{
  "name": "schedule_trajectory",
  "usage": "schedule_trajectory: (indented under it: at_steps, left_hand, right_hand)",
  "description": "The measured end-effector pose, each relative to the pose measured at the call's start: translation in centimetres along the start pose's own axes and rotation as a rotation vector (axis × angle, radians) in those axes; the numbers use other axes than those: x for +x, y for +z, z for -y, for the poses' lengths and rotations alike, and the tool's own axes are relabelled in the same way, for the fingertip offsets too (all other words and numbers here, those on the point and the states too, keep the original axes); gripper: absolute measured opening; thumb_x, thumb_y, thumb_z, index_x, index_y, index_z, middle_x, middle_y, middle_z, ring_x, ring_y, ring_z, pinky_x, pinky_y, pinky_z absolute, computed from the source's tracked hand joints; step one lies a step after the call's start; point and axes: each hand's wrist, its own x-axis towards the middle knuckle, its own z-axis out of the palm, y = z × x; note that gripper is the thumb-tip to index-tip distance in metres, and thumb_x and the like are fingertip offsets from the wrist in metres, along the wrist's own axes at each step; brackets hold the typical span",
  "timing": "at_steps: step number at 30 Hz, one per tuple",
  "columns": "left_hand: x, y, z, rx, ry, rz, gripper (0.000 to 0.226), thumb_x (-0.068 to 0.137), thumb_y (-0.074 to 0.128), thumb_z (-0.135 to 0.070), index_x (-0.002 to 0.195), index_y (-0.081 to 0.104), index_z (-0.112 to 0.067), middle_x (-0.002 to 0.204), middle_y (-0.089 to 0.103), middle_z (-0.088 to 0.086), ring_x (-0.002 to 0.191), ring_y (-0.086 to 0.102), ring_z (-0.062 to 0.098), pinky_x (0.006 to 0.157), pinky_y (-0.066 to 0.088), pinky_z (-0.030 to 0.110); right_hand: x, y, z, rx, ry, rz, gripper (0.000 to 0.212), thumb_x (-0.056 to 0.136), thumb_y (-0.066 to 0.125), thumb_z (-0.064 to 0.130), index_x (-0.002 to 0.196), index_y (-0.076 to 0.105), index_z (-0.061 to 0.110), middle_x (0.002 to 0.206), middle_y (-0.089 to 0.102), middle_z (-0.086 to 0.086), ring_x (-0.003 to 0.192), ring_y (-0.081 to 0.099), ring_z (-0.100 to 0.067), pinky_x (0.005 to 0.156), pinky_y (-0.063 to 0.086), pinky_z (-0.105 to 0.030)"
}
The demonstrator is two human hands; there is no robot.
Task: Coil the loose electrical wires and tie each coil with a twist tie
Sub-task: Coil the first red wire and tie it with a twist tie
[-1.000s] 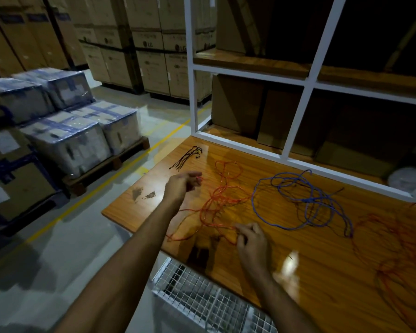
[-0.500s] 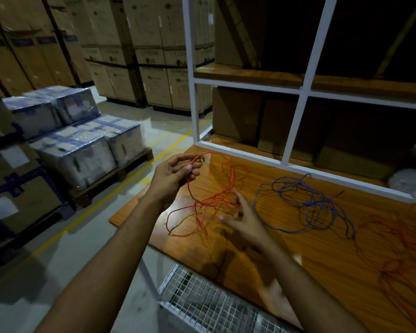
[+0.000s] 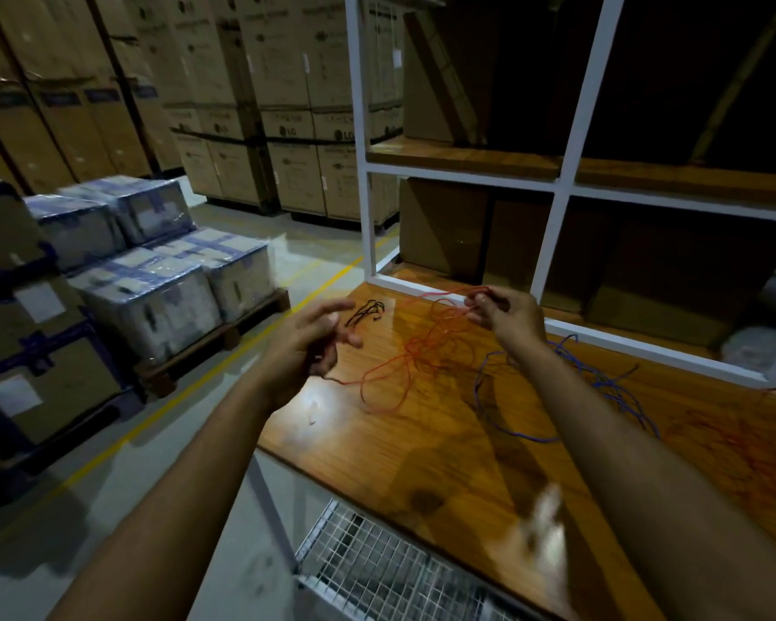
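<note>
The orange-red wire (image 3: 415, 356) lies in a loose tangle on the wooden table (image 3: 422, 445), with strands lifted off it toward both hands. The right hand (image 3: 507, 313) pinches a strand at its fingertips, raised above the table's far side. The left hand (image 3: 308, 340) hovers over the table's left edge, blurred; its fingers curl loosely around a strand end. A bunch of black twist ties (image 3: 366, 311) rests between the hands at the far left corner. A blue wire (image 3: 556, 396) sprawls beside the right forearm, another reddish tangle (image 3: 735, 432) farther right
</note>
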Motion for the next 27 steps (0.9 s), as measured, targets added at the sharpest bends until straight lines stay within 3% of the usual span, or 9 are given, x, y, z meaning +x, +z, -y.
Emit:
schedule_trajectory:
  at_steps: [4, 8, 10, 13, 16, 19, 23, 25, 27]
  left_hand:
    - [-0.9, 1.6, 2.7, 0.094, -0.265, 0.096, 0.046, 0.107, 0.039, -0.023, 0.15, 0.03, -0.013, 0.092, 0.071, 0.026, 0.045, 0.046, 0.016, 0.037, 0.032, 0.02]
    - [-1.3, 3.5, 5.1, -0.109, -0.473, 0.303, 0.068, 0.103, 0.049, -0.031, 0.151, 0.001, -0.035, 0.121, 0.067, 0.024, 0.074, 0.071, 0.03, 0.042, 0.047, 0.024]
    - [-1.1, 4.3, 6.1, -0.218, -0.505, 0.352, 0.083, 0.1, 0.054, -0.035, 0.149, -0.013, -0.041, 0.128, 0.063, 0.025, 0.09, 0.072, 0.037, 0.051, 0.058, 0.032]
    - [-0.7, 5.5, 7.7, -0.133, -0.534, 0.332, 0.111, 0.09, 0.071, -0.024, 0.145, -0.022, -0.053, 0.135, 0.057, 0.026, 0.104, 0.067, 0.045, 0.064, 0.062, 0.048]
    - [-0.1, 6.3, 8.9, 0.09, -0.443, 0.234, 0.12, 0.082, 0.08, -0.014, 0.147, -0.012, -0.056, 0.15, 0.041, 0.019, 0.112, 0.064, 0.038, 0.071, 0.061, 0.047]
    - [0.7, 6.2, 9.4, 0.048, -0.36, 0.095, 0.107, 0.084, 0.077, -0.011, 0.15, 0.002, -0.049, 0.143, 0.047, 0.011, 0.122, 0.056, 0.029, 0.079, 0.059, 0.041]
    - [1.9, 5.2, 9.8, 0.159, -0.255, 0.02, 0.069, 0.091, 0.067, -0.009, 0.148, 0.035, -0.031, 0.117, 0.067, 0.01, 0.109, 0.063, 0.023, 0.083, 0.05, 0.035]
    - [2.3, 5.1, 9.4, 0.116, -0.24, 0.042, 0.048, 0.096, 0.06, -0.009, 0.139, 0.05, -0.027, 0.118, 0.067, 0.008, 0.105, 0.064, 0.022, 0.081, 0.049, 0.033]
    - [2.6, 4.9, 8.8, 0.065, -0.238, 0.01, 0.029, 0.099, 0.052, -0.007, 0.126, 0.062, -0.014, 0.12, 0.067, 0.01, 0.106, 0.064, 0.022, 0.08, 0.051, 0.03]
  right_hand:
    - [-0.1, 0.0, 0.8, 0.271, 0.063, 0.071, 0.022, 0.095, 0.056, -0.005, 0.111, 0.069, 0.001, 0.112, 0.068, -0.014, 0.103, 0.07, -0.023, 0.084, 0.06, -0.029]
    - [-1.1, 1.0, 1.2, 0.551, 0.121, 0.223, 0.024, 0.095, 0.048, -0.013, 0.103, 0.067, -0.001, 0.111, 0.069, -0.02, 0.107, 0.069, -0.028, 0.091, 0.057, -0.031]
    - [-1.8, 1.4, 1.6, 0.611, 0.072, 0.303, 0.028, 0.095, 0.042, -0.015, 0.096, 0.066, -0.001, 0.105, 0.071, -0.018, 0.107, 0.07, -0.027, 0.091, 0.057, -0.029]
    - [-2.7, 1.5, 2.2, 0.757, 0.079, 0.367, 0.03, 0.095, 0.04, -0.015, 0.081, 0.06, 0.002, 0.103, 0.073, -0.015, 0.111, 0.068, -0.032, 0.09, 0.058, -0.033]
    - [-3.3, 1.0, 2.4, 0.853, 0.111, 0.435, 0.03, 0.091, 0.046, -0.011, 0.07, 0.06, 0.007, 0.106, 0.072, -0.016, 0.112, 0.067, -0.033, 0.091, 0.058, -0.041]
    - [-3.9, 0.1, 1.4, 0.869, 0.146, 0.481, 0.028, 0.086, 0.049, -0.006, 0.066, 0.061, 0.01, 0.106, 0.071, -0.018, 0.112, 0.067, -0.033, 0.091, 0.056, -0.051]
    - [-4.5, -1.1, -0.8, 0.859, 0.181, 0.478, 0.028, 0.087, 0.052, -0.006, 0.066, 0.059, 0.01, 0.107, 0.071, -0.019, 0.112, 0.067, -0.034, 0.085, 0.058, -0.051]
    - [-4.9, -1.6, -1.8, 0.845, 0.175, 0.542, 0.019, 0.073, 0.071, -0.003, 0.064, 0.06, 0.008, 0.109, 0.071, -0.02, 0.114, 0.066, -0.035, 0.087, 0.057, -0.05]
    - [-5.3, -2.1, -2.7, 0.803, 0.17, 0.638, 0.021, 0.064, 0.074, -0.012, 0.063, 0.062, 0.005, 0.11, 0.07, -0.021, 0.112, 0.066, -0.036, 0.089, 0.057, -0.049]
